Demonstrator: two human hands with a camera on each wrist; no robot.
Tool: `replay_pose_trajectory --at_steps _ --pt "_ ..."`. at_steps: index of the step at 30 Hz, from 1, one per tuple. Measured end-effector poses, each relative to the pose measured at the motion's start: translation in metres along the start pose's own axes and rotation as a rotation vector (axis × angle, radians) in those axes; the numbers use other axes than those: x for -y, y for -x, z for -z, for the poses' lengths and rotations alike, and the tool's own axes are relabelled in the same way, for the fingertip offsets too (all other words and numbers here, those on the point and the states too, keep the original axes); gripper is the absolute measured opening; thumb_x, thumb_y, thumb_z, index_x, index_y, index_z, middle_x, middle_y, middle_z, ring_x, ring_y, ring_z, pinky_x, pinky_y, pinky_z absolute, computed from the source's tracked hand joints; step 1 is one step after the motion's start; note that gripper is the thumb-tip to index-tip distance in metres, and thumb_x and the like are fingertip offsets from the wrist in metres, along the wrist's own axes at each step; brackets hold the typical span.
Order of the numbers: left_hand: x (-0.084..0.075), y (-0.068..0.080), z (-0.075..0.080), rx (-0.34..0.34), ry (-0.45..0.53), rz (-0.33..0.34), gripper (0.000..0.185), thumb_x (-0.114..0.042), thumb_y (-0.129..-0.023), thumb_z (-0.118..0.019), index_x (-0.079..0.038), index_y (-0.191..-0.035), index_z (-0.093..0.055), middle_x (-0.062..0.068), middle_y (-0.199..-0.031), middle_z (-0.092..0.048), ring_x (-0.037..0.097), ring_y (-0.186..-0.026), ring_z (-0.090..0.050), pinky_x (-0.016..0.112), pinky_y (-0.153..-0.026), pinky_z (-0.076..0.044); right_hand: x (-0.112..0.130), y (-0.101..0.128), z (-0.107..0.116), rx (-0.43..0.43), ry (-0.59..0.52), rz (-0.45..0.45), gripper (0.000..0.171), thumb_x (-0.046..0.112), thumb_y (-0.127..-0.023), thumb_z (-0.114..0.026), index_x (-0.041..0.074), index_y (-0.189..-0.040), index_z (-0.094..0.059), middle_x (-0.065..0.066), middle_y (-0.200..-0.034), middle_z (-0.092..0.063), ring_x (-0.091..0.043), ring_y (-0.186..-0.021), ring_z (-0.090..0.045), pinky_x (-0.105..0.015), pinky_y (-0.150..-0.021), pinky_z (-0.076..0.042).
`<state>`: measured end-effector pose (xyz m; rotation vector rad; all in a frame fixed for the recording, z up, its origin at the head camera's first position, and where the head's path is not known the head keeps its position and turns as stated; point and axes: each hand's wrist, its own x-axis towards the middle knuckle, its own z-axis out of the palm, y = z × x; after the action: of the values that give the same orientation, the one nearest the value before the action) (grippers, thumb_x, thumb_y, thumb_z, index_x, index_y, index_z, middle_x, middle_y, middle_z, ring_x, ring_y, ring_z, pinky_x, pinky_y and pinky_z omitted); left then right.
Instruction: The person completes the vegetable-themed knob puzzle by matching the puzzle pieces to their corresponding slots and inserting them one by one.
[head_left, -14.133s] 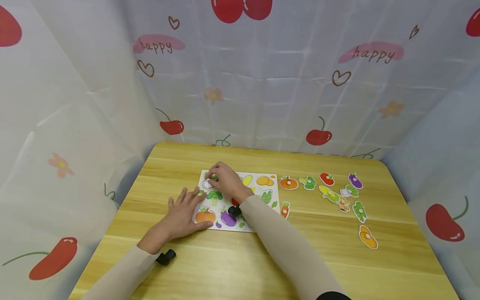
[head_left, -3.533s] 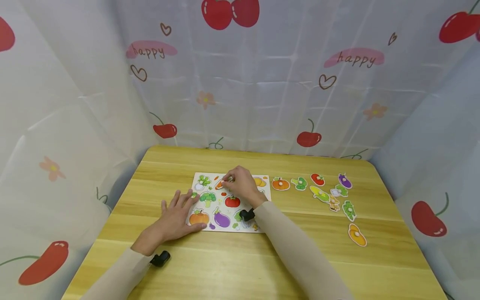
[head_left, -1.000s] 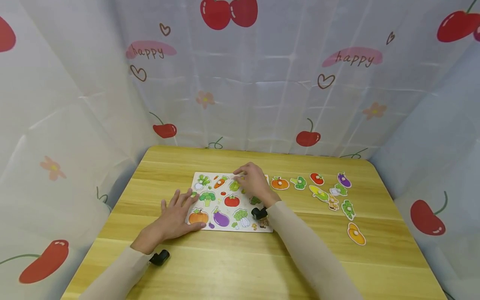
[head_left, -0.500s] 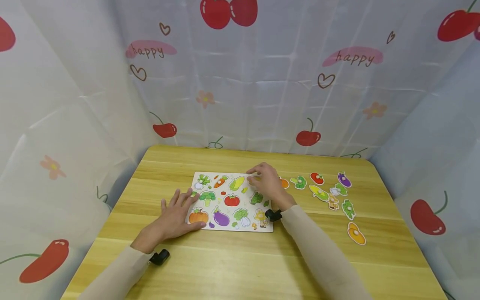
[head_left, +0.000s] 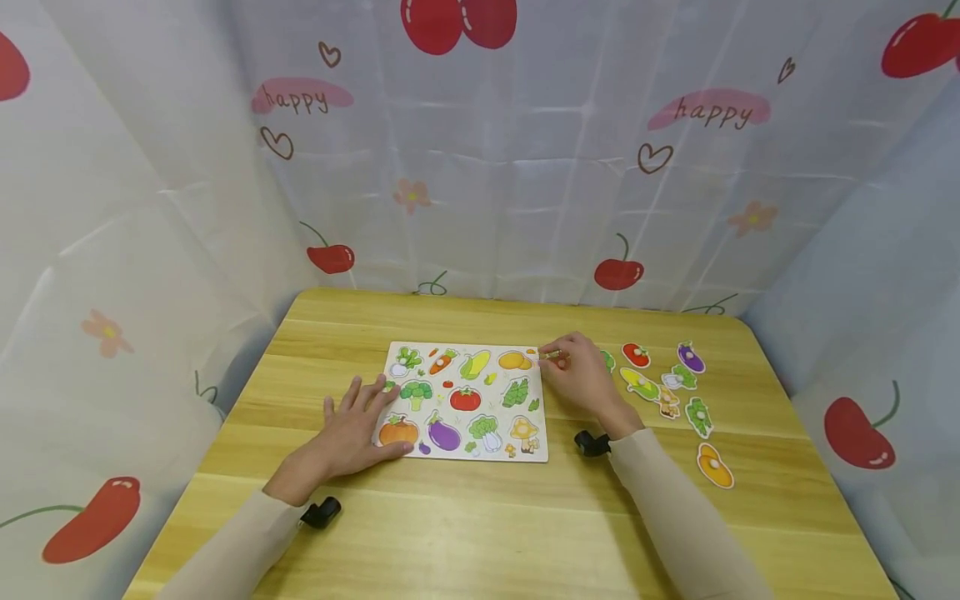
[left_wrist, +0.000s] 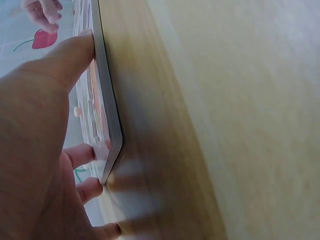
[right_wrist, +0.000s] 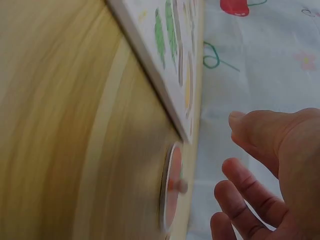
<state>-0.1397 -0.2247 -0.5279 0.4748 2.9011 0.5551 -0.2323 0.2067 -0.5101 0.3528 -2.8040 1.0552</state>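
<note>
A flat vegetable puzzle board (head_left: 492, 407) lies on the table. My left hand (head_left: 341, 437) rests on its left edge with fingers spread; in the left wrist view the thumb lies along the board's edge. A radish piece (head_left: 405, 362) and a carrot piece (head_left: 442, 362) sit in the board's top row. My right hand (head_left: 583, 379) hovers just right of the board, over the knobbed pumpkin piece (right_wrist: 172, 200). In the right wrist view its fingers are loosely bent and apart from that piece. From the head view the hand hides most of the pumpkin.
Loose knobbed pieces lie to the right: broccoli (head_left: 608, 360), tomato (head_left: 636, 356), eggplant (head_left: 691, 358), corn (head_left: 637, 383), bok choy (head_left: 679, 377), mushroom (head_left: 669, 404), a green leafy piece (head_left: 700, 418) and an orange double-oval piece (head_left: 715, 467). A printed curtain (head_left: 495, 192) stands behind.
The carrot piece went from beside the board into its top row, under my right hand. Since then that hand has moved right, off the board, to the pumpkin piece. The left hand stays put.
</note>
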Motion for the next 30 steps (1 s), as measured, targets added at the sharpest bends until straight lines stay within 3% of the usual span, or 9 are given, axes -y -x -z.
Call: replay_pose_trajectory --at_steps 6,11,18,22,26,30 --pt "-0.001 0.000 0.000 -0.001 0.000 0.002 0.106 -0.072 -0.101 -0.079 -0.016 -0.183 -0.041 0.021 -0.192 -0.030 0.066 -0.177 -0.017 0.104 -0.122 -0.014 -0.025 0.016 0.019 -0.037 0.041 -0.020 0.023 0.018 -0.107 -0.087 0.007 -0.127 -0.089 -0.022 -0.127 -0.076 -0.038 -0.107 -0.069 -0.050 -0.092 -0.053" --pt "-0.001 0.000 0.001 0.000 -0.004 0.003 0.106 -0.072 -0.101 -0.080 -0.016 -0.183 -0.041 0.021 -0.192 -0.030 0.066 -0.177 -0.017 0.104 -0.122 -0.014 -0.048 0.029 0.033 -0.070 0.064 -0.027 0.022 0.016 -0.107 -0.086 0.006 -0.127 -0.089 -0.024 -0.129 -0.076 -0.042 -0.112 -0.073 -0.056 -0.095 -0.057" --pt "-0.002 0.000 0.002 0.005 -0.001 0.006 0.106 -0.071 -0.101 -0.080 -0.015 -0.182 -0.042 0.021 -0.192 -0.030 0.065 -0.177 -0.018 0.104 -0.122 -0.014 -0.069 0.042 0.055 -0.110 0.091 -0.026 0.021 0.013 -0.106 -0.087 0.004 -0.125 -0.089 -0.026 -0.120 -0.076 -0.042 -0.100 -0.068 -0.049 -0.086 -0.049" --pt "-0.002 0.000 0.003 0.003 0.001 0.005 0.105 -0.070 -0.101 -0.081 -0.015 -0.182 -0.042 0.022 -0.191 -0.031 0.066 -0.177 -0.018 0.104 -0.122 -0.014 -0.076 0.048 0.066 -0.105 0.095 -0.065 0.027 0.016 -0.108 -0.085 0.004 -0.131 -0.087 -0.031 -0.133 -0.073 -0.048 -0.117 -0.070 -0.061 -0.097 -0.056" --pt "-0.003 0.001 0.004 0.003 0.003 0.003 0.105 -0.069 -0.102 -0.081 -0.015 -0.182 -0.042 0.022 -0.191 -0.031 0.066 -0.176 -0.018 0.105 -0.122 -0.014 -0.085 0.055 0.074 -0.089 0.100 -0.093 0.037 0.023 -0.108 -0.087 0.001 -0.138 -0.084 -0.033 -0.142 -0.070 -0.052 -0.131 -0.065 -0.072 -0.110 -0.054" --pt "-0.003 0.000 0.003 0.011 0.005 0.004 0.105 -0.070 -0.102 -0.081 -0.015 -0.182 -0.042 0.022 -0.192 -0.030 0.066 -0.177 -0.018 0.105 -0.121 -0.014 -0.095 0.063 0.082 -0.077 0.124 -0.102 0.049 0.028 -0.103 -0.093 -0.001 -0.141 -0.081 -0.033 -0.143 -0.071 -0.053 -0.134 -0.063 -0.075 -0.114 -0.051"
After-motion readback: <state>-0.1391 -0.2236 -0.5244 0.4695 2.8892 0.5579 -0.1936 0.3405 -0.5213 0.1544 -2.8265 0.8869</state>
